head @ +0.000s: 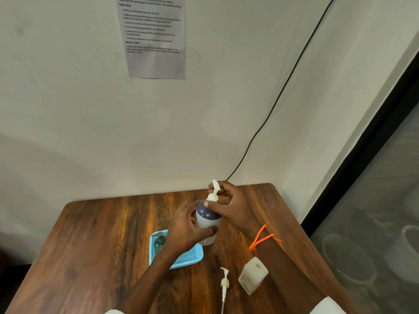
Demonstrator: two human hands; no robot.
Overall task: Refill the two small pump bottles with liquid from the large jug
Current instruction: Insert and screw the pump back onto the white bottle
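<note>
A small pump bottle [207, 219] with a dark blue shoulder and white label is held upright above the table. My left hand [187, 227] grips its body from the left. My right hand [229, 206] pinches the white pump head [214, 193] at the bottle's neck. A second small bottle [158, 242], teal with a dark pump, stands in the blue tray [188, 257]. A loose white pump [225, 284] lies on the table near the front. The cream-coloured large jug [252, 275] stands at the front right with its mouth open.
The wooden table [102, 234] meets a pale wall at its far edge. A black cable [283, 87] runs down the wall to the table's back. A printed sheet [154, 37] hangs on the wall. A dark-framed glass panel [374, 200] stands to the right.
</note>
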